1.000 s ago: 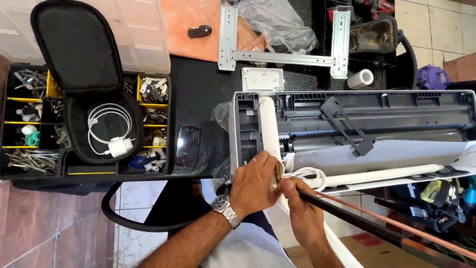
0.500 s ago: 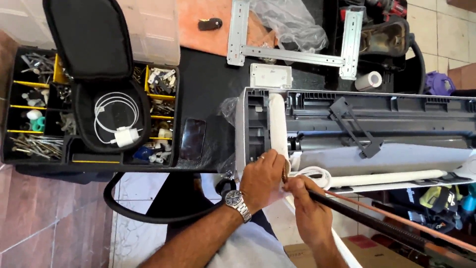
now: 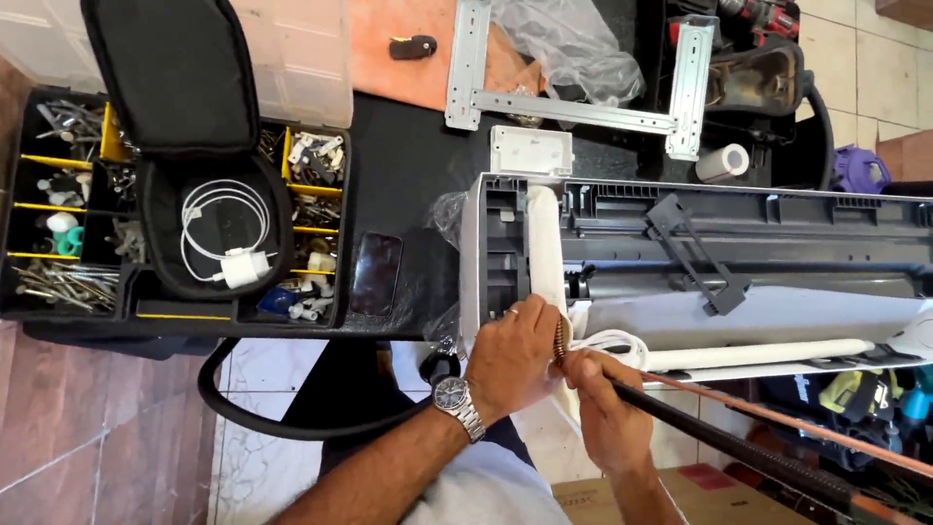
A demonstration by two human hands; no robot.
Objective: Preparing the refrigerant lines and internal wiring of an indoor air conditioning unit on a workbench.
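A person's two hands meet at the left end of a grey-and-white air-conditioner indoor unit [image 3: 700, 253] lying back-up on a black desk [image 3: 408, 185]: the left hand [image 3: 513, 355], wearing one steel wristwatch [image 3: 457, 406] and one ring, is closed around the white-wrapped pipe bundle [image 3: 546, 253] where it bends, while the right hand [image 3: 607, 413] pinches a small coppery fitting [image 3: 561, 340] against it, a copper pipe with black hose [image 3: 758, 433] trailing off to the right. The wrapped bundle already runs down the unit's end and along its lower edge; the joint at the bend appears unfinished. Also counted: one metal mounting bracket [image 3: 573, 107], one roll of white tape [image 3: 722, 161], one dark phone [image 3: 376, 273], one open organiser tray of screws [image 3: 58, 282] and one black pouch [image 3: 209, 233] holding one white charger and cable [image 3: 238, 264]
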